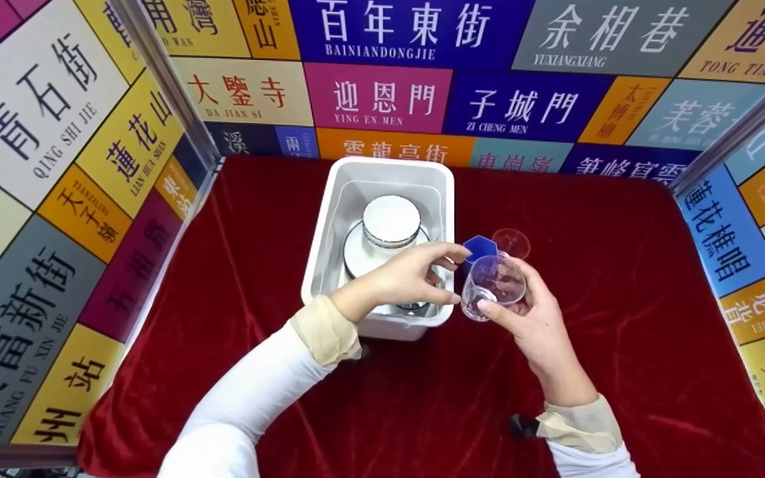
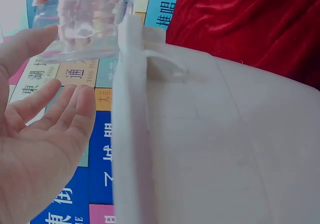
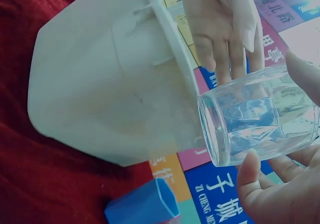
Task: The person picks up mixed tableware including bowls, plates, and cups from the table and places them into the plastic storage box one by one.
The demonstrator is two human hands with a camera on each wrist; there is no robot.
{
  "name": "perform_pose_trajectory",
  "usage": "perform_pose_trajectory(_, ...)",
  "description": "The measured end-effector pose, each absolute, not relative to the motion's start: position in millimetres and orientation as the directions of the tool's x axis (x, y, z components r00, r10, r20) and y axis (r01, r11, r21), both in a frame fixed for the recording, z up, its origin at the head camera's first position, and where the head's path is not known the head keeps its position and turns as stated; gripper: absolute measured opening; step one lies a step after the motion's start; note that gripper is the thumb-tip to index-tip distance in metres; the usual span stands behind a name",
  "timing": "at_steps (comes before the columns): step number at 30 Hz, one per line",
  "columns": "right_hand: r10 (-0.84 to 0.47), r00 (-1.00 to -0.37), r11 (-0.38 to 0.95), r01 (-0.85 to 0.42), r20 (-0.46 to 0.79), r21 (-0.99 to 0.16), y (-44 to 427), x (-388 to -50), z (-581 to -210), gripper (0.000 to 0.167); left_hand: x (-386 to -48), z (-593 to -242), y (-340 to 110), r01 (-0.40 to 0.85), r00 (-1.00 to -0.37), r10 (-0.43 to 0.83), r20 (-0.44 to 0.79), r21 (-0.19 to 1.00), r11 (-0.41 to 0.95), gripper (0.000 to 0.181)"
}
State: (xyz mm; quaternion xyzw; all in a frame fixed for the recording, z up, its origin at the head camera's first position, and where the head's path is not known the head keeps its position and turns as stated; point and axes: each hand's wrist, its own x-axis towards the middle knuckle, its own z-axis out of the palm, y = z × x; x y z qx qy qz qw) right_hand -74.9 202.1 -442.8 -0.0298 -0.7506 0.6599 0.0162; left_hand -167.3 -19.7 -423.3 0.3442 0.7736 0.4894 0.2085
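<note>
A clear drinking glass [image 1: 497, 282] with a faceted wall is tilted beside the right edge of a white plastic tub [image 1: 449, 199]. My right hand [image 1: 542, 318] holds the glass, thumb on one side and fingers on the other. My left hand [image 1: 416, 272] reaches over the tub's right rim, its fingers loosely bent and spread, holding nothing. The left fingertips come close to the glass [image 2: 82, 24]; whether they touch it I cannot tell. Inside the tub, white dishware [image 1: 391, 219] with dark rims is stacked, partly hidden by my left forearm.
A blue hexagonal cup [image 1: 481, 248] stands just behind the glass, right of the tub. Next to it is a clear round item [image 1: 512, 244] with a reddish rim. Dark red cloth [image 1: 608, 265] covers the table, and panels with printed place names surround it.
</note>
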Motion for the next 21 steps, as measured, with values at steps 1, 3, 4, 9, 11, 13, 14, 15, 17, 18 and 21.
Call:
perform_pose_trajectory(1,0.061,-0.998,0.13,0.02,-0.012,-0.991,201.0,-74.3,-441.0,0.075,-166.6,-422.4,-19.0,0.331,-0.675,0.737,0.016,0.9,0.284,0.068)
perform_pose_trajectory(3,0.052,-0.999,0.13,0.013,-0.007,-0.991,199.4,-73.3,-438.1,0.076,-165.4,-421.0,-17.6,0.334,-0.675,0.738,0.015,0.898,0.288,0.07)
perform_pose_trajectory(4,0.045,-0.999,0.126,0.012,-0.006,-0.992,198.6,-72.8,-436.8,0.077,-164.7,-420.3,-17.0,0.333,-0.675,0.738,0.014,0.898,0.287,0.071)
perform_pose_trajectory(9,0.015,-1.0,0.093,0.009,-0.008,-0.996,195.2,-70.7,-432.1,0.08,-161.7,-417.9,-14.5,0.325,-0.67,0.742,0.009,0.902,0.283,0.072)
perform_pose_trajectory(11,0.008,-1.0,0.084,0.008,-0.007,-0.996,194.0,-70.5,-431.1,0.08,-160.6,-417.0,-13.9,0.326,-0.666,0.746,0.007,0.902,0.282,0.071)
perform_pose_trajectory(13,0.007,-1.0,0.082,0.005,-0.004,-0.997,192.7,-70.5,-430.6,0.08,-159.6,-416.5,-13.5,0.332,-0.663,0.749,0.003,0.897,0.291,0.069)
perform_pose_trajectory(14,0.005,-1.0,0.083,0.004,-0.004,-0.997,192.0,-70.5,-430.4,0.08,-159.1,-416.3,-13.4,0.337,-0.662,0.749,0.001,0.894,0.296,0.069)
perform_pose_trajectory(15,0.004,-1.0,0.086,0.003,-0.003,-0.996,191.3,-70.5,-430.1,0.08,-158.4,-416.0,-13.5,0.341,-0.663,0.749,-0.003,0.889,0.305,0.07)
perform_pose_trajectory(17,-0.002,-1.0,0.093,0.003,-0.003,-0.996,190.4,-70.8,-429.3,0.081,-157.8,-415.5,-12.7,0.348,-0.661,0.75,-0.006,0.884,0.314,0.072)
perform_pose_trajectory(18,-0.008,-1.0,0.1,0.001,-0.002,-0.995,189.8,-70.9,-428.5,0.081,-157.5,-415.3,-12.3,0.35,-0.663,0.749,-0.008,0.881,0.319,0.073)
perform_pose_trajectory(21,-0.026,-1.0,0.13,-0.014,0.011,-0.991,188.1,-73.2,-426.1,0.082,-157.4,-414.2,-11.7,0.367,-0.675,0.738,-0.004,0.866,0.34,0.077)
